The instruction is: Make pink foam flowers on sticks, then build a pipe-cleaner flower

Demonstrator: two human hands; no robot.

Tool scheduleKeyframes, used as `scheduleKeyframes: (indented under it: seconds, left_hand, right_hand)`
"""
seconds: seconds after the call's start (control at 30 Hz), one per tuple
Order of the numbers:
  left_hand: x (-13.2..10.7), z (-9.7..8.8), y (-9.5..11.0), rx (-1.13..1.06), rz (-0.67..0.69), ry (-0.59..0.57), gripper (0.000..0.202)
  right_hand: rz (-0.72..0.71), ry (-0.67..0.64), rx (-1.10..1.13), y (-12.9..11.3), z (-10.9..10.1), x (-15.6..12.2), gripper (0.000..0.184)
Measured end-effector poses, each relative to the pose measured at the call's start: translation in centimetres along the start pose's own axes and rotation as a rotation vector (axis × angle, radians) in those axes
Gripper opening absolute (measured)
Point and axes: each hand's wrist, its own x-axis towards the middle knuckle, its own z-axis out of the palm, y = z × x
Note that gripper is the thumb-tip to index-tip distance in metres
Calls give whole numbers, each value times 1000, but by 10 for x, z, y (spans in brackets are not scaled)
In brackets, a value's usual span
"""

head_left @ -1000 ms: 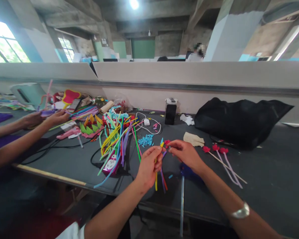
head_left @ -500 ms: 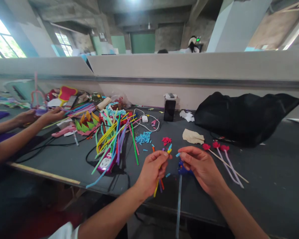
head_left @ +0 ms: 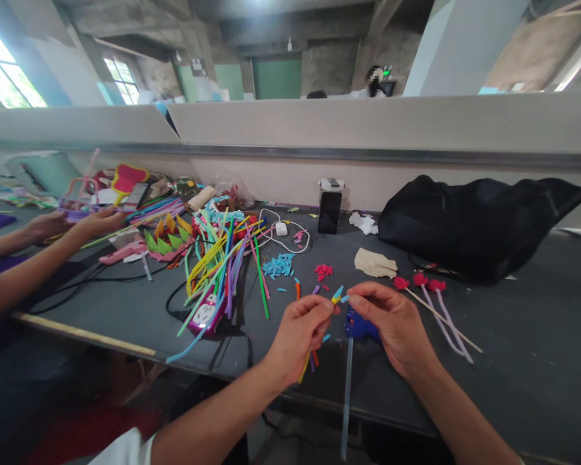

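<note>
My left hand (head_left: 300,332) is closed around a yellow pipe cleaner (head_left: 304,371); a short blue piece (head_left: 339,292) sits at its upper tip. Between the thumb and forefinger of my right hand (head_left: 394,323) is another small blue piece (head_left: 345,299), almost at that tip; whether they touch I cannot tell. Under my right hand lies a blue glue gun (head_left: 361,324), partly hidden, with a long clear glue stick (head_left: 347,394) reaching past the table edge. Orange and purple pipe cleaners run behind my left hand.
Beyond my hands lie piles of cut blue pieces (head_left: 278,265) and red pieces (head_left: 323,270). Pipe cleaners (head_left: 223,258) cover a purple power strip (head_left: 207,315). A phone (head_left: 329,213) stands at the back, a black bag (head_left: 465,226) at right near red-tipped stems (head_left: 436,285). Another person's hands (head_left: 97,223) work at left.
The blue-tipped yellow pipe cleaner has moved right, closer to the blue piece in my right hand, which has shifted slightly up and left. The other person's pink item has tilted.
</note>
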Motion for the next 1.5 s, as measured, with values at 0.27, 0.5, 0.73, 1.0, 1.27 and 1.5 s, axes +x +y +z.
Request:
scheduleKeyframes:
  seconds: [0.27, 0.5, 0.73, 1.0, 1.27, 1.5]
  left_hand:
    - [1, 0, -1, -1, 5, -24, 24]
    - [0, 0, -4, 6, 9, -40, 24]
    - [0, 1, -3, 0, -1, -34, 24]
    - [0, 1, -4, 6, 4, -35, 22]
    - [0, 0, -4, 5, 9, -42, 21]
    - [0, 0, -5, 9, 9, -45, 20]
  right_hand:
    - [-50, -11, -105, -1, 0, -1, 19]
    - [-43, -6, -112, 2, 0, -1, 19]
    - [-49, -12, -134, 2, 1, -1, 20]
    - [-68, -13, -186, 2, 0, -3, 20]
    - [-106, -2, -261, 2, 1, -3, 21]
    - [-157, 13, -320, 5, 1, -4, 21]
